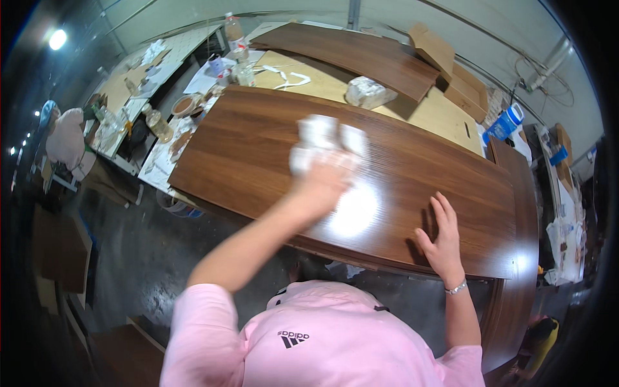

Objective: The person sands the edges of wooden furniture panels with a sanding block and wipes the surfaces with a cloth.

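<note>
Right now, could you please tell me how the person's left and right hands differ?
The left hand holds a bunched white cloth; the right hand holds nothing, its fingers apart. The left looks blurred, the right fairly sharp. The right wrist wears a silvery bracelet; none shows on the left. Both are bare-skinned and over the brown panel.

Pink short-sleeved shirt [335,348], dark chest logo [294,339]; shiny silver wristband [456,287].

Left arm [261,237] outstretched diagonally inward, right fingers [446,219] loosely spread
</note>
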Motion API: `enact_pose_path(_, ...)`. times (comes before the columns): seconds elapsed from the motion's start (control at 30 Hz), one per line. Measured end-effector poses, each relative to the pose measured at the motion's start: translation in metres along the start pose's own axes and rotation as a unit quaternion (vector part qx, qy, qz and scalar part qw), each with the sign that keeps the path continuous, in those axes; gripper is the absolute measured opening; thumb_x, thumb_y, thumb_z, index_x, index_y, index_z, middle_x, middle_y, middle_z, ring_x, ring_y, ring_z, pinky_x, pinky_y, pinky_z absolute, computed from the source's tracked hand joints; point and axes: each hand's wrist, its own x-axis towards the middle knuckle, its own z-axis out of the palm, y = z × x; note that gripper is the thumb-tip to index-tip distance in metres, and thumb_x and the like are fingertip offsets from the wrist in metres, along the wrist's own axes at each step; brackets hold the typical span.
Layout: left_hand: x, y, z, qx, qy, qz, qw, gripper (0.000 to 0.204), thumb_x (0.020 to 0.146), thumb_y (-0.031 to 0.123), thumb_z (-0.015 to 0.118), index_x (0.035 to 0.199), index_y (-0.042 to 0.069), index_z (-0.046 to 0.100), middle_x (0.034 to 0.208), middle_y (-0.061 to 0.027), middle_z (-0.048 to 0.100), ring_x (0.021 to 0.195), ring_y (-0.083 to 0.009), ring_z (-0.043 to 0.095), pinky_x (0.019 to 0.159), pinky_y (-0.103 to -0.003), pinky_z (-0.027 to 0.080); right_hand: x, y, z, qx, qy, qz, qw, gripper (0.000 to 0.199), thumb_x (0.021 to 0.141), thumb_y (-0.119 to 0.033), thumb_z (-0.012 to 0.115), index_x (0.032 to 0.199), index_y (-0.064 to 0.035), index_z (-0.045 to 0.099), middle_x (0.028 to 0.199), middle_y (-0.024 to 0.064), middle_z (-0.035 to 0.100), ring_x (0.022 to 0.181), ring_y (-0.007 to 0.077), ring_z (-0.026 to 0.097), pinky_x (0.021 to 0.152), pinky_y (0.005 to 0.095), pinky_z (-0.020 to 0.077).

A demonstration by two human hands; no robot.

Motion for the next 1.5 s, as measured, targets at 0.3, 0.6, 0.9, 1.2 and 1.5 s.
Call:
enact_pose_path(0.3, -0.021, -0.08, -0.019, 0.045, -0.013, 0.013, 0.999, 0.039, 0.086, 0.028, 0.063, 0.122, 0.012, 0.065, 0.13, -0.0114, 0.06, 0.122, -0.0304, 0.054, 0.103, -0.049, 0.042, 0.002, -0.035, 0.024, -0.045, -0.006, -0.061, 0.997, 0.085, 0.076, -0.032, 0.079, 0.143, 0.0043, 0.041, 0.153, 0.0256, 0.034, 0.141, 0.0443, 0.032, 0.116, 0.0511, 0.0285)
enact_pose_path(0.6, -0.103, 0.039, -0.072, -0.067, 0.049, 0.039, 0.996, 0.052, 0.072, 0.023, 0.071, 0.123, 0.012, 0.066, 0.135, -0.0078, 0.06, 0.122, -0.0309, 0.056, 0.101, -0.057, 0.041, -0.042, -0.051, 0.065, -0.184, -0.038, -0.051, 0.981, 0.092, 0.066, -0.009, 0.082, 0.147, 0.0, 0.039, 0.153, 0.0225, 0.038, 0.142, 0.0425, 0.035, 0.115, 0.0512, 0.0323)
enact_pose_path(0.9, -0.313, -0.172, -0.12, 0.039, 0.312, -0.436, 0.843, 0.031, 0.088, 0.007, 0.06, 0.119, 0.0, 0.065, 0.117, -0.0161, 0.067, 0.105, -0.0311, 0.064, 0.092, -0.04, 0.048, -0.085, -0.072, 0.063, -0.191, 0.032, -0.08, 0.978, 0.062, 0.07, 0.007, 0.06, 0.132, -0.0002, 0.059, 0.141, 0.0214, 0.054, 0.132, 0.0455, 0.048, 0.107, 0.0521, 0.0419)
enact_pose_path(1.2, -0.323, -0.206, -0.133, -0.214, 0.443, -0.521, 0.697, 0.027, 0.098, 0.011, 0.061, 0.118, -0.004, 0.068, 0.094, 0.0004, 0.065, 0.077, -0.0062, 0.052, 0.068, -0.024, 0.044, -0.057, -0.099, -0.022, -0.189, 0.031, -0.113, 0.975, 0.053, 0.062, 0.01, 0.061, 0.114, 0.0015, 0.067, 0.12, 0.0217, 0.068, 0.116, 0.0421, 0.063, 0.096, 0.0476, 0.0514)
enact_pose_path(1.5, -0.148, -0.266, -0.168, -0.466, 0.322, -0.206, 0.798, 0.069, 0.086, 0.01, 0.07, 0.149, 0.003, 0.042, 0.142, -0.0121, 0.051, 0.123, -0.0182, 0.054, 0.102, -0.029, 0.044, 0.077, -0.085, -0.144, -0.118, 0.16, -0.062, 0.978, 0.031, 0.066, 0.004, 0.072, 0.097, -0.0011, 0.066, 0.086, 0.0128, 0.066, 0.08, 0.0278, 0.064, 0.074, 0.0332, 0.0498)
